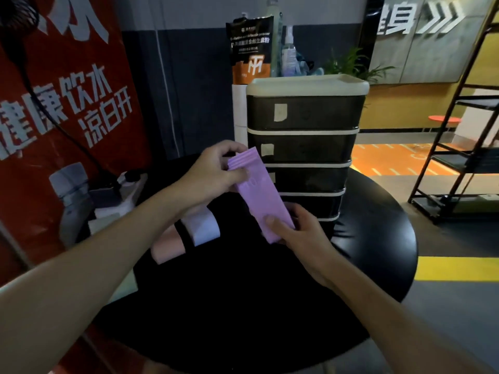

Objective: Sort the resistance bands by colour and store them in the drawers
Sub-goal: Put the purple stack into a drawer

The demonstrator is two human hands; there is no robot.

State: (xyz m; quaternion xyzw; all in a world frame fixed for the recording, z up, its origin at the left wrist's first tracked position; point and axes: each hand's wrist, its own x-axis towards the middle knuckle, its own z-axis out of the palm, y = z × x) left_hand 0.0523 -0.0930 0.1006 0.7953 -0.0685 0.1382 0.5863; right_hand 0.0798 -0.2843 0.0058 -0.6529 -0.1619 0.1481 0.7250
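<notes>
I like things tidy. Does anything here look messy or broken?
Nothing spilled or broken. The paper label on the top drawer looks ragged along one edge. The left hand and right hand hold the purple band, and a pink band and a pale band lie loose on the table.

Red banner (67, 117), white characters: 健康饮水 / 凉白开. Black-and-orange pouch (251, 49): white M-shaped logo, print above it blurred. Wall sign (421, 18): partly cut white characters, three chevrons. Drawer stickers (280, 112) and marks on purple band (259, 195): illegible.
</notes>
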